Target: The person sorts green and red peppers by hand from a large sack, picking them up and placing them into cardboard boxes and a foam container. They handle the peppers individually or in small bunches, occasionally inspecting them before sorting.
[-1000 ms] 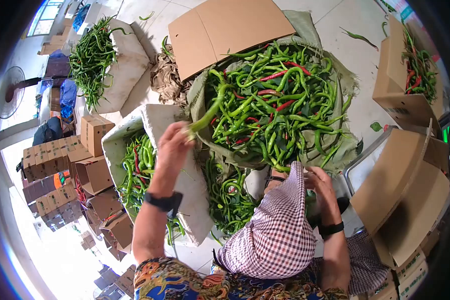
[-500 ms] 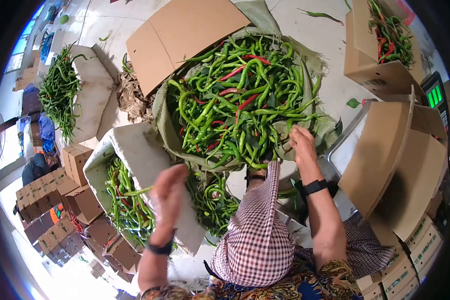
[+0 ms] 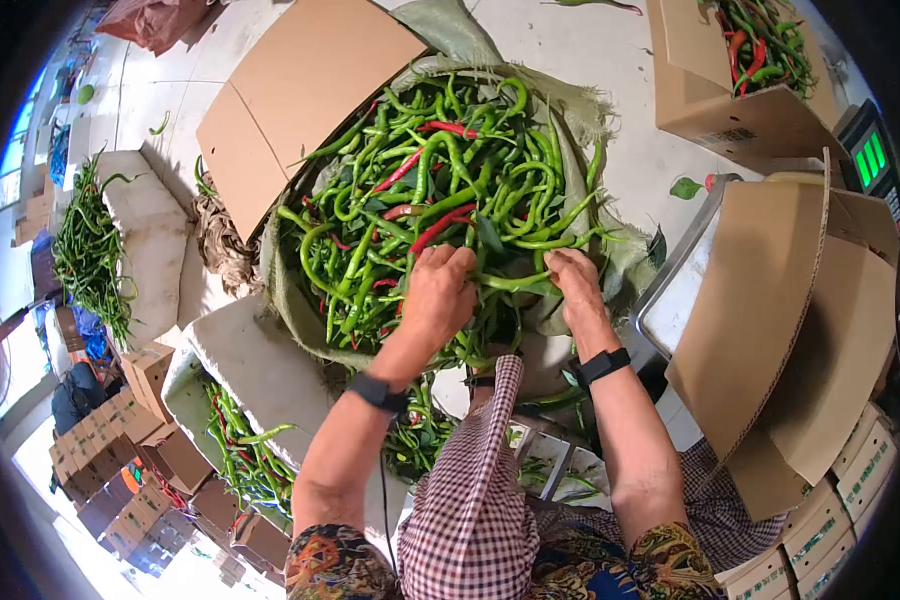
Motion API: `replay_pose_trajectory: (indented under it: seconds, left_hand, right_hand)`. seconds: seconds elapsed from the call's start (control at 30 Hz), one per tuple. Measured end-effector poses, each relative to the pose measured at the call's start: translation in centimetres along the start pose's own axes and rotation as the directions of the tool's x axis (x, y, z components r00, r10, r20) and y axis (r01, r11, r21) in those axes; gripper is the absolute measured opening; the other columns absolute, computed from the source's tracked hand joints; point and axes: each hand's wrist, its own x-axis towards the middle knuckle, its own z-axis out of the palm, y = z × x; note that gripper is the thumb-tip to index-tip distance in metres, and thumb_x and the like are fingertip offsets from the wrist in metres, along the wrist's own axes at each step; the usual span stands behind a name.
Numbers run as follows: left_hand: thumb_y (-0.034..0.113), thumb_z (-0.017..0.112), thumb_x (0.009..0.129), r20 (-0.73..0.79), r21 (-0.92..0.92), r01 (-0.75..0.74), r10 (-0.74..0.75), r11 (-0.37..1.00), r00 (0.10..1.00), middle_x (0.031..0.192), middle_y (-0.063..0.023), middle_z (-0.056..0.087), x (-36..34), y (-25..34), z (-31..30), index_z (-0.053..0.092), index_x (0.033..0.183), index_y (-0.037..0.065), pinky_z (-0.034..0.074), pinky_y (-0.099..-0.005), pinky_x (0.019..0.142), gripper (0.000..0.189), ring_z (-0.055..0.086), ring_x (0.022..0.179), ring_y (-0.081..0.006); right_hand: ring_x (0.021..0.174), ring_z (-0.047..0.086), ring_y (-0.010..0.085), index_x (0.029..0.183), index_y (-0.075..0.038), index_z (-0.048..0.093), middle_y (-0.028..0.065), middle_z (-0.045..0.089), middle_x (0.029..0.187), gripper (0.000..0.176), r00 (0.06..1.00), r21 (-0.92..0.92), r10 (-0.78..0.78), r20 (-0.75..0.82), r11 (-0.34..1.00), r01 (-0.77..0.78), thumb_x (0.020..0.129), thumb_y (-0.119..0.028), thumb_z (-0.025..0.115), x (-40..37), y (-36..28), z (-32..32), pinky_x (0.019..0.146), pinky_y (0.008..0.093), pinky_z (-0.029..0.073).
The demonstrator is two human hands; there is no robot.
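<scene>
A pale green woven sack (image 3: 288,315) full of long green chili peppers (image 3: 370,270) with a few red ones among them lies in front of me. My left hand (image 3: 438,298) is on the heap, its fingers curled against the peppers below a red chili pepper (image 3: 440,228). A green chili pepper (image 3: 510,283) stretches from beside these fingers toward my right hand (image 3: 576,285). At the sack's right side, the right thumb and fingers close on the end of that pepper. My palms hide part of what they touch.
A cardboard sheet (image 3: 300,110) leans over the sack's back left. White foam boxes (image 3: 150,235) with peppers stand left. On the right are a cardboard box (image 3: 710,130) of peppers, an open carton (image 3: 750,300) on a metal tray, and a scale with a green display (image 3: 870,158).
My left hand has come from above the left foam box onto the pepper heap. My right hand remains at the sack's right side. The view has shifted, with the sack now farther left.
</scene>
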Motion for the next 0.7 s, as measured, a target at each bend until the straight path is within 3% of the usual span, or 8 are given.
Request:
replay_pose_trajectory:
  seconds: [0.23,0.3,0.37,0.43,0.5,0.57,0.63,0.7]
  left_hand:
    - [-0.004,0.063,0.075,-0.183,-0.106,-0.086,0.066,0.991,0.981,0.089,-0.0169,0.058,3.2,3.1,-3.8,0.056,0.097,0.001,0.047,-0.0401,0.070,0.024,0.059,0.081,-0.0359]
    - [0.001,0.062,0.082,-0.321,-0.193,-0.161,0.093,0.968,0.943,0.084,-0.0148,0.057,5.1,4.5,-4.4,0.057,0.102,0.000,0.047,-0.0372,0.068,0.021,0.058,0.075,-0.0294]
    - [0.006,0.061,0.085,0.035,-0.498,0.263,-0.283,0.827,0.958,0.083,-0.0150,0.058,7.4,4.0,-3.7,0.058,0.102,-0.001,0.047,-0.0350,0.069,0.018,0.059,0.074,-0.0275]
    - [0.012,0.062,0.087,-0.128,-0.297,0.056,-0.098,0.953,0.987,0.087,-0.0173,0.062,9.5,-0.2,1.4,0.057,0.104,-0.001,0.048,-0.0371,0.071,0.022,0.061,0.078,-0.0332]
    - [0.023,0.071,0.079,-0.029,0.007,0.180,-0.180,0.984,0.983,0.106,-0.0186,0.063,10.1,-0.1,3.6,0.048,0.120,0.000,0.047,-0.0465,0.082,0.052,0.060,0.097,-0.0399]
    - [0.026,0.075,0.075,-0.100,0.259,0.162,-0.140,0.952,0.985,0.119,-0.0182,0.057,9.7,0.4,5.5,0.042,0.129,0.002,0.043,-0.0476,0.089,0.068,0.055,0.108,-0.0363]
    - [0.027,0.078,0.071,-0.103,0.207,0.236,-0.219,0.949,0.970,0.129,-0.0190,0.047,9.8,1.9,6.3,0.033,0.138,0.003,0.039,-0.0485,0.092,0.085,0.048,0.115,-0.0376]
    - [0.027,0.078,0.070,-0.268,0.240,0.271,-0.204,0.932,0.942,0.130,-0.0192,0.045,9.8,1.9,7.3,0.033,0.139,0.003,0.039,-0.0482,0.091,0.085,0.045,0.116,-0.0377]
  right_hand:
    - [0.089,0.060,0.0155,0.107,-0.011,0.062,0.0011,0.063,0.100,0.026,0.966,0.221,0.256,0.025,0.941,-0.255,0.081,-0.014,0.069,2.1,-1.0,-0.4,0.074,0.0282,0.045]
    - [0.097,0.058,0.0177,0.115,-0.007,0.060,0.0033,0.062,0.108,0.035,0.980,0.174,0.197,0.018,0.965,-0.197,0.082,-0.014,0.069,1.4,-1.5,-0.9,0.084,0.0301,0.045]
    - [0.100,0.056,0.0220,0.120,-0.002,0.055,0.0081,0.060,0.109,0.041,0.973,-0.036,-0.231,0.006,0.972,0.231,0.082,-0.012,0.068,1.0,-1.7,-0.6,0.090,0.0363,0.044]
    - [0.099,0.055,0.0209,0.124,-0.002,0.052,0.0086,0.060,0.108,0.042,0.942,0.037,-0.326,-0.085,0.943,0.330,0.084,-0.010,0.062,2.5,-1.6,0.1,0.090,0.0353,0.044]
    - [0.106,0.056,0.0240,0.131,-0.004,0.047,0.0134,0.060,0.118,0.047,0.954,-0.031,-0.280,0.111,0.958,0.285,0.085,-0.008,0.056,3.1,-2.6,-0.7,0.094,0.0358,0.043]
    - [0.108,0.056,0.0242,0.131,-0.003,0.048,0.0140,0.059,0.119,0.048,0.956,0.204,-0.220,0.195,0.962,0.180,0.084,-0.008,0.054,2.5,-3.7,-0.4,0.094,0.0332,0.042]
    - [0.106,0.057,0.0247,0.129,-0.003,0.050,0.0133,0.060,0.116,0.049,0.908,-0.481,-0.400,0.123,0.777,0.407,0.081,-0.010,0.056,3.3,-4.6,0.5,0.093,0.0325,0.043]
    - [0.107,0.058,0.0253,0.129,-0.002,0.050,0.0136,0.061,0.116,0.051,0.928,-0.428,-0.371,0.032,0.834,0.348,0.079,-0.012,0.059,4.0,-4.3,1.3,0.094,0.0333,0.042]
